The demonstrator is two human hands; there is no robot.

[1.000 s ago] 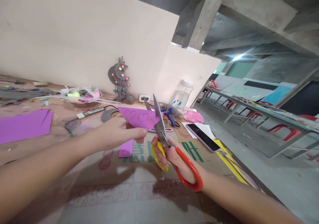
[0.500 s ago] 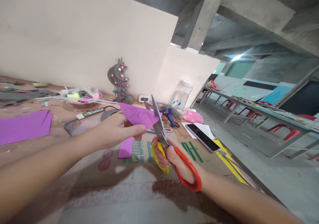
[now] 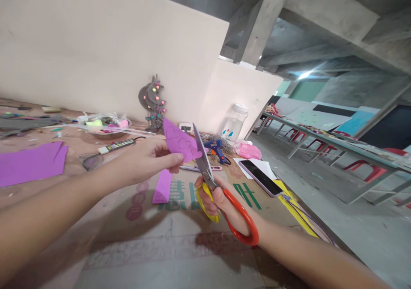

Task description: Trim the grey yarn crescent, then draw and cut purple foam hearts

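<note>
Between its thumb and fingers, my left hand pinches a purple piece with heart outlines drawn on it. My right hand grips scissors that have one red and one yellow handle loop. The blades point up and away, at the right edge of the purple piece. A purple strip lies on the printed cardboard below my left hand. At the far left lies a larger purple sheet.
Behind the hands stand a grey crescent ornament, a bowl of coloured bits and a clear bottle. A blue glue gun, pink bundle and phone lie to the right. A white panel rises behind.
My left hand has turned the purple piece, so its left end now points higher. The scissor blades have come closer together. My right hand has barely moved.
</note>
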